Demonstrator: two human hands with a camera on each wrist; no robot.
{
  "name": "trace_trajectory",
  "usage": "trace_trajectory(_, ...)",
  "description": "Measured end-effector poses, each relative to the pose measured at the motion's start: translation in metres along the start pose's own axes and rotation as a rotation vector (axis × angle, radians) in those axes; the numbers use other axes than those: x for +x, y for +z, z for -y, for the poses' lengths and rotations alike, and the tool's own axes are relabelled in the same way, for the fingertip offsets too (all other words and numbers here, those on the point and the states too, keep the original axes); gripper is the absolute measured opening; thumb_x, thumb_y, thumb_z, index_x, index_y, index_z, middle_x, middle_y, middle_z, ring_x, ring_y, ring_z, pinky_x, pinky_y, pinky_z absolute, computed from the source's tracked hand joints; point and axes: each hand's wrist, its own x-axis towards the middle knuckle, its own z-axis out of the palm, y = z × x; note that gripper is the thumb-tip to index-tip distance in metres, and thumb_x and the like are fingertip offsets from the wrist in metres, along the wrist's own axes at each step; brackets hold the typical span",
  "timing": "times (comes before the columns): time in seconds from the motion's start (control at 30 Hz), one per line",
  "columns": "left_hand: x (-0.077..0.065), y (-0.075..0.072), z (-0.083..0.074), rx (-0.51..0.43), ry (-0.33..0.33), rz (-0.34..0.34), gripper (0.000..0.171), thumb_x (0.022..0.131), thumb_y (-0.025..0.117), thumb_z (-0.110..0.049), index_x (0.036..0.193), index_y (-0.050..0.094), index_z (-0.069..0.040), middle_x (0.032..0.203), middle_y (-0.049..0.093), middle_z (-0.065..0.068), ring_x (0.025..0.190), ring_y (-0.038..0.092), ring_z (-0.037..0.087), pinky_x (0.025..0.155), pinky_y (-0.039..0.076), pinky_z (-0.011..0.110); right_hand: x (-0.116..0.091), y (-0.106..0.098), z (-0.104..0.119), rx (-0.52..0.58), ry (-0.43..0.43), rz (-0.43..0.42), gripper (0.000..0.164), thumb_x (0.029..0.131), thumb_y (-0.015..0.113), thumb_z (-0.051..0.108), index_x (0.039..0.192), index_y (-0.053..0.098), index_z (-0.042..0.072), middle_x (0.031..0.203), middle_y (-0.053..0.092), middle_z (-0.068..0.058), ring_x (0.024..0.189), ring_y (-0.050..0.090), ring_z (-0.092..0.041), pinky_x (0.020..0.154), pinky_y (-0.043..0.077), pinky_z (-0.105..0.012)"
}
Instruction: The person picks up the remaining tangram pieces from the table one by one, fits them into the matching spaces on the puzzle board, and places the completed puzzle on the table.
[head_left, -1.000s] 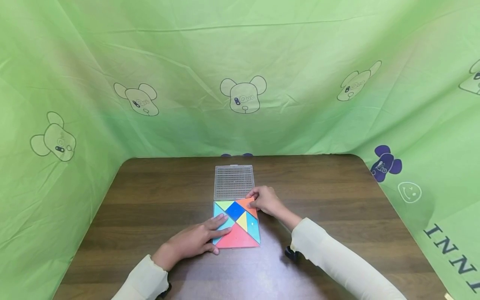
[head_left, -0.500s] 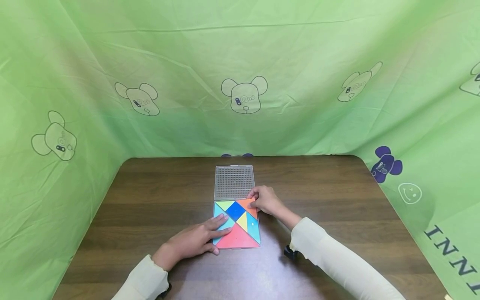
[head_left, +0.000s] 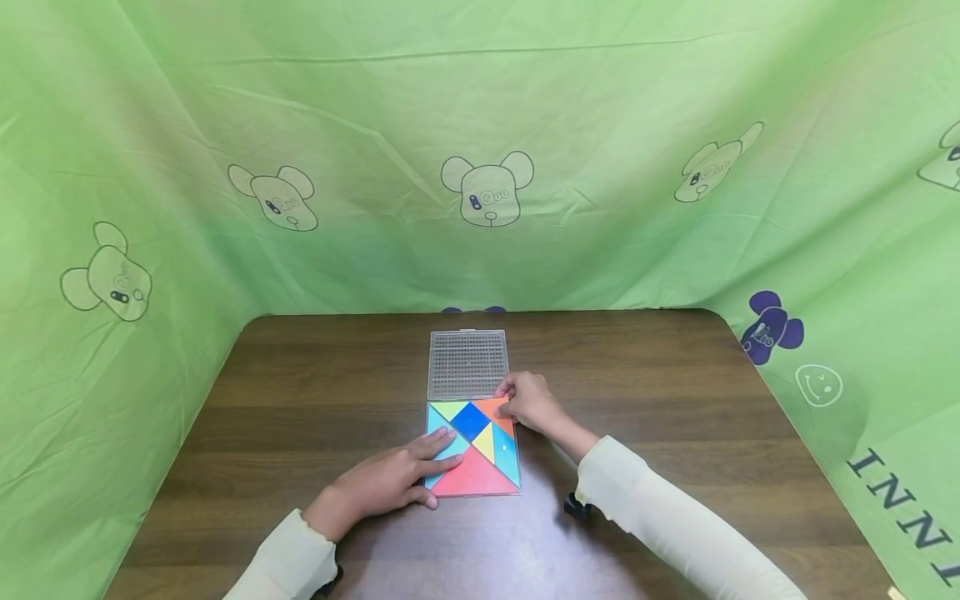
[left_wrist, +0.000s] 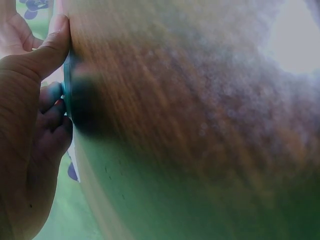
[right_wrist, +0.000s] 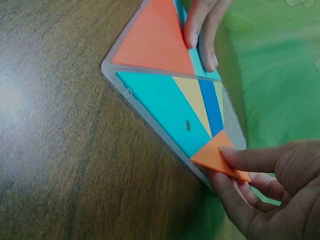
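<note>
A square tangram lies in a clear plastic case (right_wrist: 145, 119) on the table. In the right wrist view, an orange triangle (right_wrist: 214, 154) has one edge lifted from the case; my right hand (head_left: 531, 402) pinches it between thumb and fingers. Resting flat over the left side of the puzzle is my left hand (head_left: 393, 477), its fingers extended across the light blue triangle (head_left: 440, 422) and touching the big red triangle (head_left: 480, 477). Between the hands sit a dark blue square (head_left: 471, 422), a yellow triangle (head_left: 486, 443), a turquoise piece (right_wrist: 160, 102) and a yellow-green piece (head_left: 450, 409).
Behind the puzzle lies the opened case lid (head_left: 468, 364), clear with a fine dotted pattern. The wooden table (head_left: 322, 367) extends on both sides. A green curtain (head_left: 375, 258) printed with bear heads stands around its back and sides.
Hardly anything differs. My right forearm has shifted very slightly left, while both hands keep the same places on the tangram.
</note>
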Motion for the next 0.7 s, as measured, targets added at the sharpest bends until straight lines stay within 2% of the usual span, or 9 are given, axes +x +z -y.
trace_trajectory(0.27,-0.0001,-0.0006,-0.0007,-0.015,-0.013,0.005,0.071,0.093,0.066,-0.050,0.157,0.041,-0.030,0.170,0.027,0.003,0.156,0.032,0.026,0.106,0.052,0.041,0.0008,0.0024,0.0014,-0.036,0.017,-0.028,0.015,0.078,0.087,0.005,0.087,0.074,0.009,0.081,0.066,-0.004,0.079,0.056,-0.018,0.070,0.047,-0.028)
trace_trajectory(0.47,-0.0005,0.0001,0.0000,-0.010,-0.002,-0.005,0.071,0.094,0.066,-0.051,0.157,0.042,-0.030,0.170,0.028,0.003,0.155,0.033,0.026,0.106,0.052,0.041,-0.0001,0.0042,-0.0016,-0.023,0.006,-0.055,0.017,0.076,0.089,0.006,0.086,0.074,0.009,0.078,0.065,-0.003,0.076,0.056,-0.016,0.068,0.045,-0.026)
trace_trajectory(0.7,0.0000,0.0005,0.0007,-0.017,-0.002,-0.013,0.071,0.093,0.067,-0.050,0.157,0.042,-0.030,0.170,0.029,0.004,0.155,0.032,0.027,0.107,0.051,0.042,-0.0001,0.0057,-0.0015,0.004,0.052,-0.075,0.022,0.076,0.089,0.005,0.085,0.069,0.009,0.081,0.063,-0.005,0.080,0.056,-0.018,0.072,0.046,-0.027)
